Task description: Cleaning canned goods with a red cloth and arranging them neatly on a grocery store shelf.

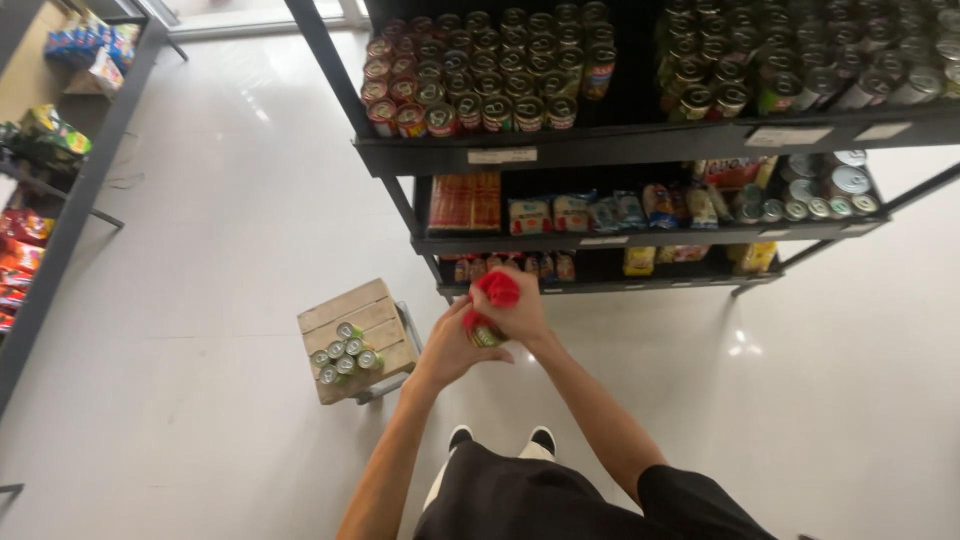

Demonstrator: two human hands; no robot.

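Both my hands meet in front of me, below the black shelf unit [520, 155]. My left hand [455, 345] grips a drink can [485, 335] from below; only its green and red lower part shows. My right hand [520, 312] presses a red cloth [497, 289] over the top of that can. The top shelf above holds several rows of cans [480, 75] lying with their ends towards me.
A wooden crate [360, 335] on a small trolley stands on the floor to my left, with several green cans [345, 352] on it. Lower shelves carry snack packets [590, 212] and tins [825, 190]. Another shelf of packets [30, 240] lines the left edge.
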